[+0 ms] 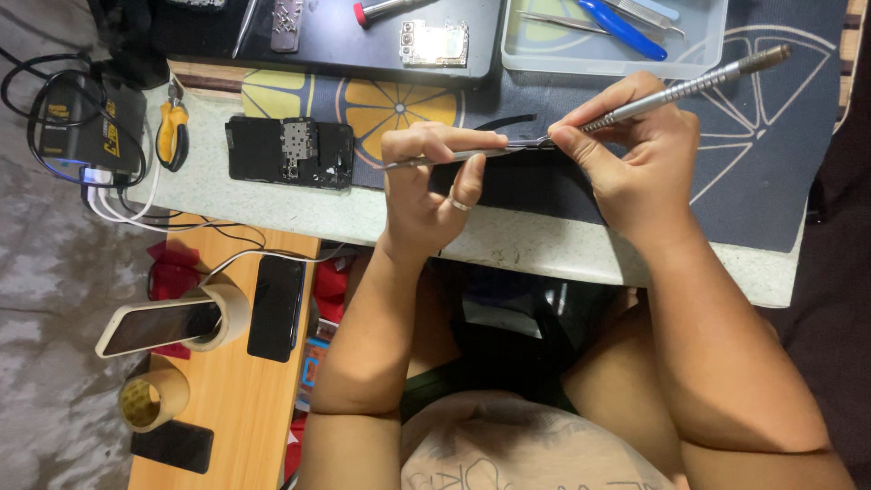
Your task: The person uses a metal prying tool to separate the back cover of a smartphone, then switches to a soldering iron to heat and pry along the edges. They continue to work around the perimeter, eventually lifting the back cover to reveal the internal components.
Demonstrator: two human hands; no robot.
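My left hand [426, 186] pinches slim metal tweezers [454, 156] that lie level above the dark work mat [780, 154]. My right hand [626, 150] grips a silver screwdriver [689, 88] like a pen, with the handle angled up to the right. The tips of both tools meet between my hands, around a tiny part too small to make out. An opened black phone [288, 151] with bare circuitry lies flat on the bench, left of my left hand.
Yellow-handled cutters [171, 134] and a black charger box [86, 127] with cables sit far left. A clear tray [617, 36] holds a blue tool. A circuit board [434, 43] rests on a dark tray. A wooden shelf [236, 399] below carries phones and tape rolls.
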